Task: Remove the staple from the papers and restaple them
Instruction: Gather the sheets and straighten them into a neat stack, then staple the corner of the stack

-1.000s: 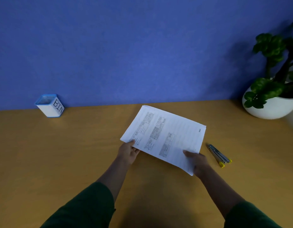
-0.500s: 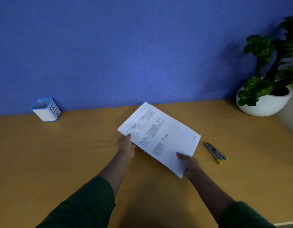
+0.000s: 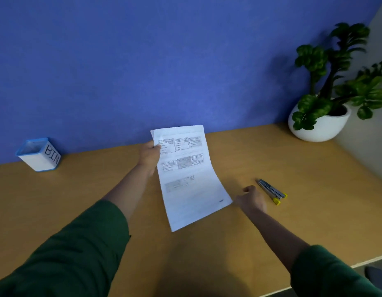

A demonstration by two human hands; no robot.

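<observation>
Papers (image 3: pixel 185 174) raised off desk (image 3: pixel 314 168), pinched at top corner by left hand (image 3: pixel 150 156), likely exposing staple. Right hand (image 3: pixel 251 199) empty, loosely curled, near stapler (image 3: pixel 271 191), presumably for pickup.

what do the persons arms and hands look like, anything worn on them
Both arms wear dark green long sleeves, the left sleeve and the right sleeve, pushed back so the forearms are bare. The left hand and the right hand are bare too: no gloves, and no watch, ring or bracelet shows in this view. The cloth looks plain, without visible markings.
</observation>
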